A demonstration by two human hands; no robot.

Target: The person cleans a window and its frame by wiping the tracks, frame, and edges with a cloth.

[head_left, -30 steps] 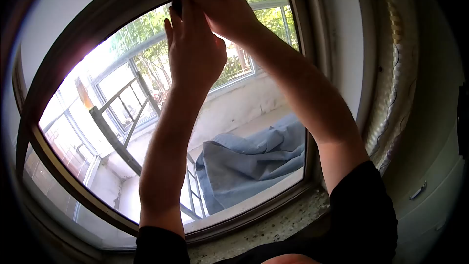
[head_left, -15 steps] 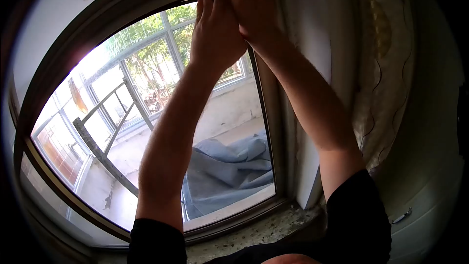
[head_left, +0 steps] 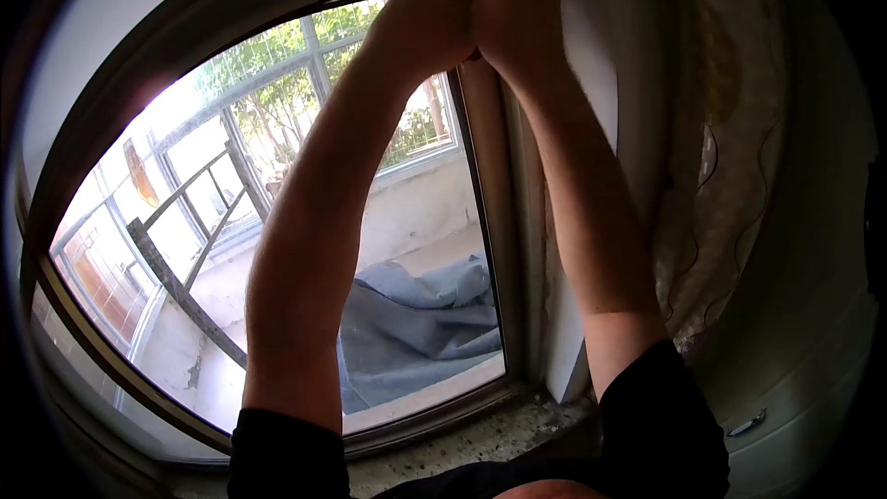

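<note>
Both arms reach up to the top right corner of a brown window frame point(head_left: 482, 139). My left hand point(head_left: 432, 18) is closed, its fingers curled in toward my right hand at the frame's upper edge. Pressed close beside it, my right hand point(head_left: 522, 18) is also closed, with its fingers bent over toward the left one. The fingertips of both hands meet near the top of the view, in shadow. Whatever they hold, if anything, is hidden there.
Behind the window glass, a grey-blue sheet point(head_left: 416, 323) lies crumpled and a metal frame point(head_left: 185, 291) leans at the left. A speckled stone sill point(head_left: 462, 448) runs below. At the right hang a pale curtain point(head_left: 716, 176) and a panel with a handle point(head_left: 747, 423).
Both hands have shifted slightly to the right and up, off the corner of the glass. My left hand's fingers went from stretched upward to curled in. The view has moved a little.
</note>
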